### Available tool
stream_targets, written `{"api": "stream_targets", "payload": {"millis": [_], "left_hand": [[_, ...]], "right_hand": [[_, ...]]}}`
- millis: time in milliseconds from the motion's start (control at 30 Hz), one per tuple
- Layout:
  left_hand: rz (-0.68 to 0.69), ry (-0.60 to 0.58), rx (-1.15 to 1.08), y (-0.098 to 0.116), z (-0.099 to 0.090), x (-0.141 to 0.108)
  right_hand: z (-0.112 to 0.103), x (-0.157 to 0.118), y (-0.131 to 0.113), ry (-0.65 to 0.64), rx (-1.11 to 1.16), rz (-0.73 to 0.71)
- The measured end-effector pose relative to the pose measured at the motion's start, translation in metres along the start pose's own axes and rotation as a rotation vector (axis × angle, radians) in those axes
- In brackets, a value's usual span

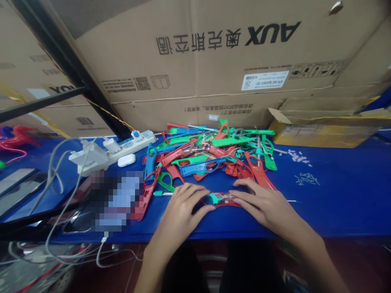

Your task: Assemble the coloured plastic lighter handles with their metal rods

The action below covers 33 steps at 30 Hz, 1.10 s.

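On the blue tabletop in front of me lies an opened red lighter handle [228, 204], its inside facing up. A turquoise trigger piece [215, 198] and a clear part sit within it. My left hand [186, 208] grips the left end, thumb below and fingers above. From the other side, my right hand [263, 204] holds the right end between thumb and fingers, which hide that end. Just beyond my hands is a heap of red, green and blue lighter handles [203, 167], with metal tubes and thin white wires among them.
A white power strip [143, 140] with plugs, an earbud case [126, 160] and a charging phone [117, 203] lie left. Small white bits [299, 156] and thin metal pieces [306, 179] lie right, before a yellow-taped carton [320, 130]. Cardboard [198, 73] stands behind.
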<state>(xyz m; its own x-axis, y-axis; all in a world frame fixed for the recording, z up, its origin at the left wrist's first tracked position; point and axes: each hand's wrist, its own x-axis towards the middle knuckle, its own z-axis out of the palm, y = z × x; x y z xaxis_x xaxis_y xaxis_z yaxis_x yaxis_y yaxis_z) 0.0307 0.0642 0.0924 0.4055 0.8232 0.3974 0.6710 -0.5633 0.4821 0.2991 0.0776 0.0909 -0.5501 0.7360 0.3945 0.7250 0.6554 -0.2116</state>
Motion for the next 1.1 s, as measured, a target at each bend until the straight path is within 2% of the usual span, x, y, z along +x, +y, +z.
{"api": "stream_targets", "payload": {"millis": [333,500,700,833,967,1100], "left_hand": [[-0.004,0.000,-0.030,0.000,0.001,-0.001],[-0.009,0.005,-0.027,0.001,0.000,-0.001],[-0.019,0.012,-0.018,0.002,0.000,-0.001],[-0.016,0.041,0.043,0.002,0.002,-0.001],[0.010,0.076,0.115,0.001,0.003,-0.003],[0.031,0.103,0.171,0.001,0.004,-0.005]], "right_hand": [[-0.003,0.001,-0.003,0.065,0.202,-0.125],[0.000,0.000,0.000,0.092,0.172,-0.133],[-0.006,0.004,0.000,0.021,0.104,-0.150],[-0.003,-0.001,-0.016,0.029,-0.086,-0.124],[0.007,-0.017,-0.044,0.118,-0.344,-0.029],[0.011,-0.024,-0.062,0.105,-0.349,0.046]]}}
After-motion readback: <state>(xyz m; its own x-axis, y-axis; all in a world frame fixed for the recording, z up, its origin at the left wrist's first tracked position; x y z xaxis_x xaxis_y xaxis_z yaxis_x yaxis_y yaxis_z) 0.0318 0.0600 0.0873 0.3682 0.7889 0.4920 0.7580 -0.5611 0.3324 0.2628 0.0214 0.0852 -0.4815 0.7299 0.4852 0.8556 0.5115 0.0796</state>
